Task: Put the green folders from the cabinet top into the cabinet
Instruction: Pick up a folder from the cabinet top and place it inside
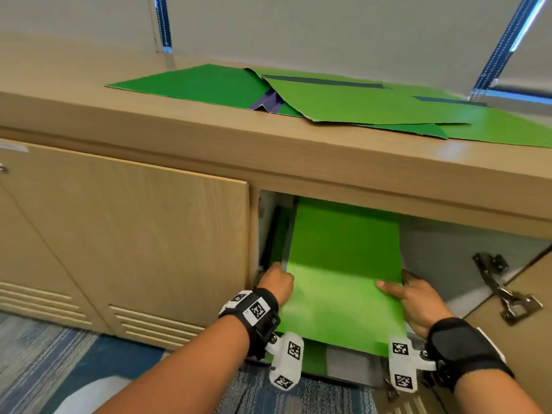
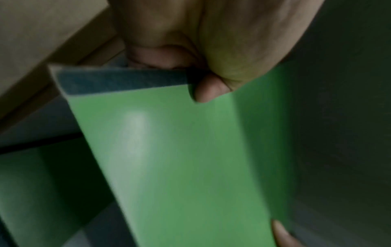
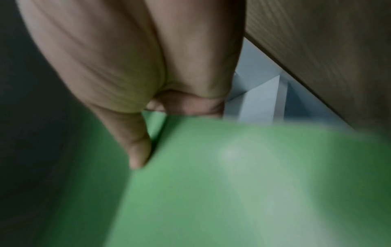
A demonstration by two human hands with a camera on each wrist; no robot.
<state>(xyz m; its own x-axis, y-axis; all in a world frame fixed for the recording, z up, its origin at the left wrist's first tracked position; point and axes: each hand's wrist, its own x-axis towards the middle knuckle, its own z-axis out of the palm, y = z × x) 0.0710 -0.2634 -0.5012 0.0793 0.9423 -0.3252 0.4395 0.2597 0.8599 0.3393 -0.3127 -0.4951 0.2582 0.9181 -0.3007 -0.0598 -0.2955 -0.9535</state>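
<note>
A green folder (image 1: 340, 282) slopes into the open cabinet compartment (image 1: 442, 258), its far end inside and its near end sticking out. My left hand (image 1: 276, 283) pinches its left edge, thumb on the face and fingers behind, as the left wrist view shows on the green folder (image 2: 180, 158). My right hand (image 1: 415, 300) grips the right edge with the thumb on top; the right wrist view shows the thumb on the green folder (image 3: 232, 183). More green folders (image 1: 343, 97) lie spread on the cabinet top (image 1: 149, 115). Another green sheet (image 1: 313, 358) lies under the held one.
A closed wooden door (image 1: 125, 234) stands left of the opening. The open door with its metal hinge (image 1: 504, 291) hangs at the right. Blue patterned carpet (image 1: 59, 369) covers the floor. Window blinds and a cord (image 1: 162, 25) rise behind the cabinet.
</note>
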